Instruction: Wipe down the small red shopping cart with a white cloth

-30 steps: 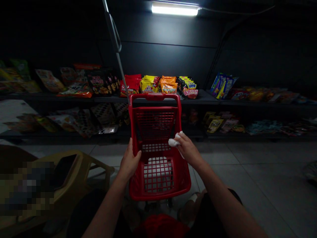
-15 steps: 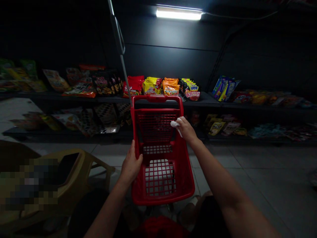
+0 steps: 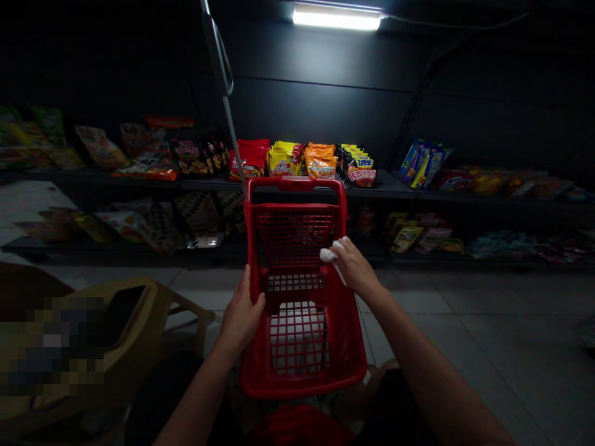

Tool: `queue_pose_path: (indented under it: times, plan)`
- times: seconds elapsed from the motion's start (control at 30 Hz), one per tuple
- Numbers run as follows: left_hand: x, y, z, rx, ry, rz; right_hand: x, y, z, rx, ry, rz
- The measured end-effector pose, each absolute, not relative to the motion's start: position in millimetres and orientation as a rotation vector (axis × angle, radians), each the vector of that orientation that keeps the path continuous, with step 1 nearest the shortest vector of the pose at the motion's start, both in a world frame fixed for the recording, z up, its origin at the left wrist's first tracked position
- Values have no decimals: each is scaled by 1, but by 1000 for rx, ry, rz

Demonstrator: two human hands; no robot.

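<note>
A red plastic shopping cart (image 3: 304,385) stands right in front of me, its lattice basket facing up. On its left rim rests my left hand (image 3: 240,314), thumb over the inner side and fingers along the outside, gripping the edge. My right hand (image 3: 356,266) is closed round a crumpled white cloth (image 3: 331,254), pressed at the right side rim of the cart. Part of the cloth hangs down below the fingers. A grey metal pole (image 3: 231,118) rises from the cart's upper left corner.
Behind the cart, a dark shelf (image 3: 390,184) carries several snack packets (image 3: 321,161). More packets lie on the lower shelf. To the left is a yellowish plastic stool (image 3: 158,303) with a dark flat object (image 3: 123,314) on it. A lit tube lamp (image 3: 337,17) hangs above.
My right hand has slid the white cloth down along the cart's right rim, towards me. The cart's near end has come slightly closer. My left hand stays on the left rim.
</note>
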State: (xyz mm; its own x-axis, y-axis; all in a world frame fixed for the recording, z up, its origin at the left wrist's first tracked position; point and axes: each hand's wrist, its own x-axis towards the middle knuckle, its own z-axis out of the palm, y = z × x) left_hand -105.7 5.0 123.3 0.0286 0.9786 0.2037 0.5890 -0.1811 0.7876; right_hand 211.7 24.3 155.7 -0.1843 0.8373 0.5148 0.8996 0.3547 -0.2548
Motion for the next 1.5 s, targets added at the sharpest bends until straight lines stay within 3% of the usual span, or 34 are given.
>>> queue_pose_path:
  times: [0.13,0.23,0.57,0.73,0.9,1.27,1.5]
  plan:
    - [-104,7,125,1807,1574,1058,224,95,176,-1538,-1875,-161]
    - [-103,10,127,1789,1580,1048,222,99,170,-1523,-1808,-86]
    - [-105,12,126,1778,1555,1086,190,-92,132,-1371,-1830,319]
    - [-105,16,122,1822,1541,1086,129,-155,141,-1454,-1989,228]
    - [-105,19,123,1857,1548,1076,49,-162,143,-1298,-2276,144]
    - [-98,23,123,1855,1555,1077,168,-170,145,-1236,-2295,107]
    - [-91,34,119,1893,1541,1127,58,-145,128,-1218,-2268,-17]
